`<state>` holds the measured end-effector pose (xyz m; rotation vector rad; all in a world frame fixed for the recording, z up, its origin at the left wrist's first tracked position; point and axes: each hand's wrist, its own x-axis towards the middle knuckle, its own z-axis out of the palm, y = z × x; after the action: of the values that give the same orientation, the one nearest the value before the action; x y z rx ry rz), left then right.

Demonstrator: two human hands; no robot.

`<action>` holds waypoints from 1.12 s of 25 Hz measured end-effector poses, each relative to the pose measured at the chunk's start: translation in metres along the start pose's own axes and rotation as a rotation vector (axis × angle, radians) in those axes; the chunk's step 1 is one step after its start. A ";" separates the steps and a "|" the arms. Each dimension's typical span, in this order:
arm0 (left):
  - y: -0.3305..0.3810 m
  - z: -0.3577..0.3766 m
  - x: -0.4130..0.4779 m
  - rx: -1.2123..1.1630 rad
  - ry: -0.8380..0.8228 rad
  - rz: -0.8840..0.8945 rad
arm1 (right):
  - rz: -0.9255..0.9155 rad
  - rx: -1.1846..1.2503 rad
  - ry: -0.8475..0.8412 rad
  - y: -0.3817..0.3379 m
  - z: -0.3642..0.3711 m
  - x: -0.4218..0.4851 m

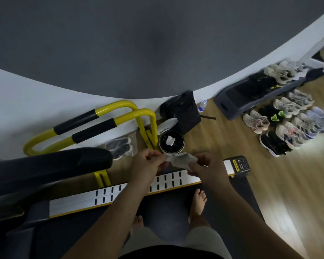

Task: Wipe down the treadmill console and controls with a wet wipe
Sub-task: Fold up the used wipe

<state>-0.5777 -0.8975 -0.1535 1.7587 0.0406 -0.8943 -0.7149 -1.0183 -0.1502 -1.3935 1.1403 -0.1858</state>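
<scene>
White and crumpled, the wet wipe (178,161) was held in the head view between both hands, above the treadmill's silver side rail (79,200) and near that rail's rear end. The left hand (145,162) had its fingers curled, with thumb and fingertips pinching the wipe's left end. The right hand (206,168) was likewise curled and pinched the right end, so the sheet spanned the gap between them.

An open wipe canister (171,142) stood on the wooden floor just beyond the rail's outer edge. Its lid was flipped back and one white sheet protruded from its dark top. A black moulded treadmill part (51,165) lay at the left; whether it was console or handrail could not be told. Two bare feet (199,201) stood on the dark belt (241,193), inside the rail.

Yellow bars (94,124) with black grips, a black bag (183,113) and a water bottle (202,106) lay along the floor's wall edge. Rows of shoes (288,126) occupied the floor to the right, well apart from the treadmill.
</scene>
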 end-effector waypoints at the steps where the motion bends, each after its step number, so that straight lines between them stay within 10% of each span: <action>1: 0.002 0.021 0.007 0.001 0.042 -0.010 | -0.001 -0.013 -0.006 0.002 -0.012 0.018; 17: -0.127 0.185 0.213 0.150 0.021 -0.307 | 0.075 -0.332 -0.238 0.135 -0.004 0.260; 28: -0.249 0.183 0.431 -0.286 -0.036 -0.483 | 0.116 -0.395 -0.268 0.266 0.103 0.455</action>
<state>-0.4798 -1.1208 -0.6245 1.4840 0.5627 -1.1984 -0.5490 -1.2001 -0.6279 -1.6330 1.0631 0.3179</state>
